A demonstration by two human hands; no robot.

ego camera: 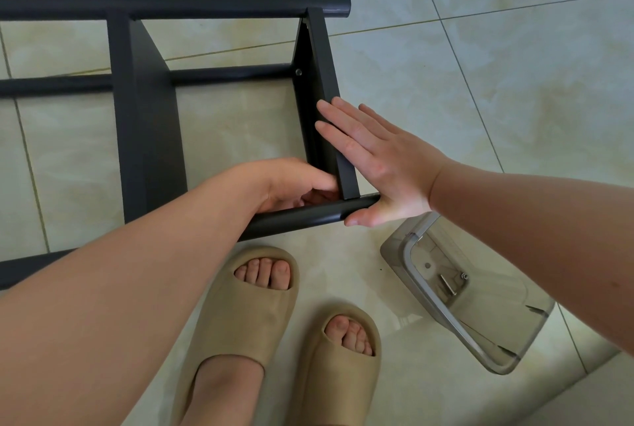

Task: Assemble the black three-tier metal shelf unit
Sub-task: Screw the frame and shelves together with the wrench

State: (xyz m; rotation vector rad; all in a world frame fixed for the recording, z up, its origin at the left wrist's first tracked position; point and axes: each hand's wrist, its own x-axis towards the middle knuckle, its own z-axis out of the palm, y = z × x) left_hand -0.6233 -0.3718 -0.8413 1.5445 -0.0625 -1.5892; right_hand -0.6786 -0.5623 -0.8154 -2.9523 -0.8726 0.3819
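Note:
The black metal shelf unit [147, 124] lies on its side on the tiled floor, running off the left edge. Its end shelf panel [322, 82] stands between the far tube [206, 7] and the near tube [298, 218]. My right hand [377, 161] is flat and open, its palm pressed against the outer face of that end panel, its thumb at the near tube's end. My left hand [291, 185] reaches inside the frame at the corner where panel and near tube meet. Its fingers are curled there; whether they hold anything is hidden.
A clear plastic container [411, 247] with a few small metal fasteners inside lies on the floor just right of the shelf, under my right forearm. My two feet in beige slippers [247, 305] stand close to the near tube. A white ledge fills the bottom right corner.

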